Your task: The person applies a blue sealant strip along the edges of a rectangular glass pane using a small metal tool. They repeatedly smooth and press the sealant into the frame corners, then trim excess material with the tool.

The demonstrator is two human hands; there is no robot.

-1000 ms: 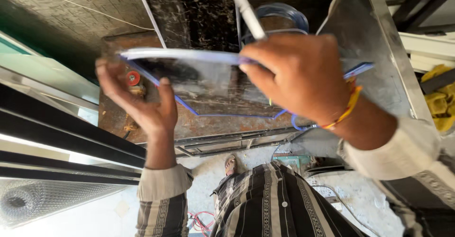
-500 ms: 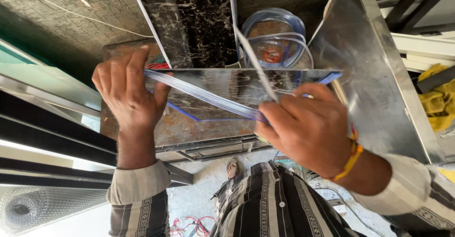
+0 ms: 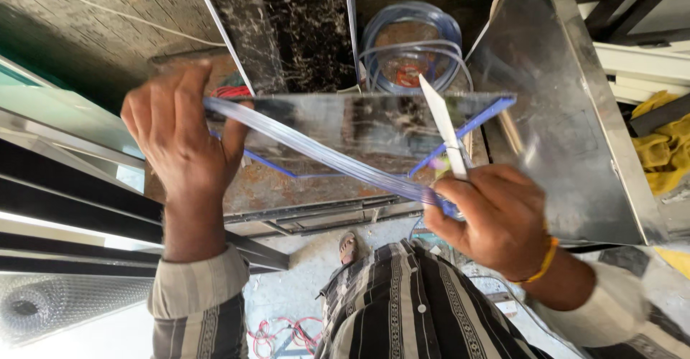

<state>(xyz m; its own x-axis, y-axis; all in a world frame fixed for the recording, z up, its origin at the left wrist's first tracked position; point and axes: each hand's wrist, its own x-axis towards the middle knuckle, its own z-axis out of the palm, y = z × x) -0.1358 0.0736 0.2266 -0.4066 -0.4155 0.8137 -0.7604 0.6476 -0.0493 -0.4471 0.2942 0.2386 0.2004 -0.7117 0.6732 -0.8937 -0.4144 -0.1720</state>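
Note:
My left hand (image 3: 183,143) grips the left end of a shiny metal sheet (image 3: 374,125) that has blue-edged protective film on it. A clear bluish film strip (image 3: 323,154) stretches diagonally from that left end down to my right hand (image 3: 496,222). My right hand pinches the strip's lower end and also holds a thin white blade-like tool (image 3: 442,125), which points up across the sheet. The sheet is held above a rusty metal plate (image 3: 287,186).
A coil of clear tubing (image 3: 410,50) lies behind the sheet. A large steel panel (image 3: 568,114) leans at the right, beside a yellow cloth (image 3: 665,147). A black marbled slab (image 3: 287,28) stands behind, dark metal bars (image 3: 65,222) at left, red cable (image 3: 277,334) on the floor.
My right hand has moved down and to the right, pulling the film strip off the sheet. My left hand has shifted over the sheet's left end.

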